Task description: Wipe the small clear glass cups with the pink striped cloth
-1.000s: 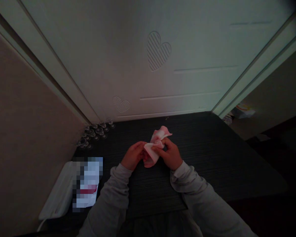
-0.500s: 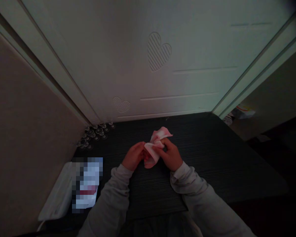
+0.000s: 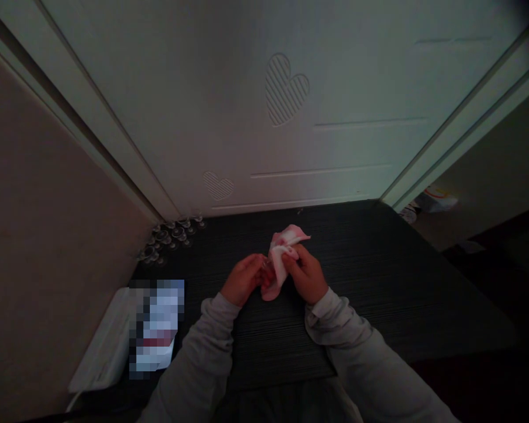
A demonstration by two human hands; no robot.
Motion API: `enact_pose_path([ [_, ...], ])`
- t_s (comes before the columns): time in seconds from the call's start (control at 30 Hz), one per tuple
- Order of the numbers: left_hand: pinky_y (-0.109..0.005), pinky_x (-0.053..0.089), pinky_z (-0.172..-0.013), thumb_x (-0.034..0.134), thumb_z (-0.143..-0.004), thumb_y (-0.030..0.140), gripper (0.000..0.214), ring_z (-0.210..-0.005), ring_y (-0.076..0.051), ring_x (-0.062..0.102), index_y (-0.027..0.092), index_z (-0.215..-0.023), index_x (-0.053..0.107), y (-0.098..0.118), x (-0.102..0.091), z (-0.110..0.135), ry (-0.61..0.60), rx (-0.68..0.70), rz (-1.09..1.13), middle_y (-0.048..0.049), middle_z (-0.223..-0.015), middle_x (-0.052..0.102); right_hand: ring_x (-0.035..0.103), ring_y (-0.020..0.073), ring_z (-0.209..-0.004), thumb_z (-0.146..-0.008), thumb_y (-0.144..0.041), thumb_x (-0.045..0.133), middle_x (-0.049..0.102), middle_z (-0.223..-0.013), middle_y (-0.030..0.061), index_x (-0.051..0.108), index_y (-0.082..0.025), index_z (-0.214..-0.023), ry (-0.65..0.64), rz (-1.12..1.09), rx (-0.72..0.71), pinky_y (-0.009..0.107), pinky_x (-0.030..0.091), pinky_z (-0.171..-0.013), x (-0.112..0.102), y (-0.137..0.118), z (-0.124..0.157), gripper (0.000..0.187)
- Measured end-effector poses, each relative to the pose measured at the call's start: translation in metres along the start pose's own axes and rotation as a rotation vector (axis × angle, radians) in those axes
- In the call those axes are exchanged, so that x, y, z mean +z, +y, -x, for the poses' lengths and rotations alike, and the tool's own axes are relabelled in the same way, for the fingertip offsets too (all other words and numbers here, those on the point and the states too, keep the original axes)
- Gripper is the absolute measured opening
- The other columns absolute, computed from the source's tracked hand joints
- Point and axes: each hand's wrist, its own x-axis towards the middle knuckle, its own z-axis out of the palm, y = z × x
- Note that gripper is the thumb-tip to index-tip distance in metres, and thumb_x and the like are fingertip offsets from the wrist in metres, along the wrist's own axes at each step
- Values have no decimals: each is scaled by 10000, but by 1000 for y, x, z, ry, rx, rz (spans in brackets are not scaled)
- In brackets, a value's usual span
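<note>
Cloth (image 3: 279,267) between the hands, above the dark table (image 3: 379,282). The right hand (image 3: 308,275) grips its right side, thumb and fingers pinching a fold; the left hand (image 3: 243,280) curls its fingers at the left edge, though whether they grip the cloth cannot be told. The cloth is soft, pink and white, crumpled into lobes. The table shows fine linear grain; the pale door (image 3: 229,106) bears 2 striped, grooved hearts (image 3: 286,91). Clear, round-footed glasses (image 3: 162,236) cluster at far left
</note>
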Motion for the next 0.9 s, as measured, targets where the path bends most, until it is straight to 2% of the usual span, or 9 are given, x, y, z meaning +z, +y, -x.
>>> enact_pose_path([
  [0.23,-251,529,-520,590,-991,412,273,-568,-105,609,147,-1003,655,2,4,2,-13,7,-7,7,-814,670,520,170,-562,-895,-351,518,573,-624,-25,594,-229,-740,8,18,15,286,436,-567,-1,3,0,211],
  [0.4,-252,530,-522,587,-991,415,277,-569,-106,610,147,-1007,655,-1,4,1,-9,-10,-25,6,-817,672,571,182,-636,-817,-346,629,642,-703,-15,625,-224,-764,10,12,22,296,484,-647,-1,2,0,133],
  [0.57,-278,558,-570,601,-987,394,260,-639,-126,646,150,-1057,653,-5,4,0,-23,-27,-46,-15,-892,688,588,191,-637,-777,-361,683,658,-689,-18,634,-227,-771,37,17,44,302,494,-646,-1,4,0,144],
  [0.7,-291,571,-595,612,-983,375,247,-675,-136,661,151,-1076,653,-6,7,1,-53,-50,-65,-24,-927,694,605,208,-672,-840,-392,619,685,-754,9,647,-231,-852,64,22,54,313,481,-650,-1,5,1,164],
  [0.9,-294,574,-601,615,-982,370,241,-677,-137,664,150,-1070,655,-5,10,2,-73,-49,-81,-23,-924,696,522,181,-545,-935,-480,487,563,-591,-24,562,-241,-731,97,28,68,300,400,-541,1,9,1,323],
])
